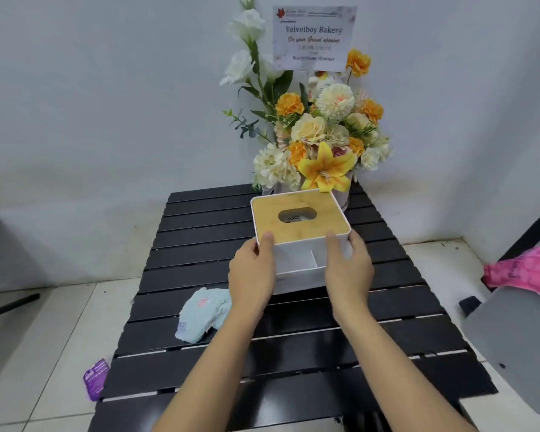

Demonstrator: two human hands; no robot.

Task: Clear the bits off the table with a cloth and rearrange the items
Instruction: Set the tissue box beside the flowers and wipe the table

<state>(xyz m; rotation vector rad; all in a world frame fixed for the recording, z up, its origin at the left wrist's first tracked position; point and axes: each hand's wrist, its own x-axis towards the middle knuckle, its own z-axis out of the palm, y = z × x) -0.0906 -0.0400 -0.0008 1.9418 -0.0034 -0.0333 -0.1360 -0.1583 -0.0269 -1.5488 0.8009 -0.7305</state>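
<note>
A white tissue box with a bamboo lid point(300, 224) is at the middle of the black slatted table point(293, 344), just in front of the flower arrangement point(318, 141). My left hand point(253, 269) grips its left side, thumb on the lid's edge. On the box's right side my right hand point(348, 266) grips the same way. Whether the box is lifted or resting on the slats I cannot tell. A light blue cloth point(201, 314) lies crumpled on the table, left of my left forearm.
A card on a stick point(314, 37) rises from the flowers against the white wall. A purple wrapper point(95, 378) lies on the tiled floor at the table's left front corner. A grey chair point(518, 347) with pink fabric point(527, 272) stands to the right.
</note>
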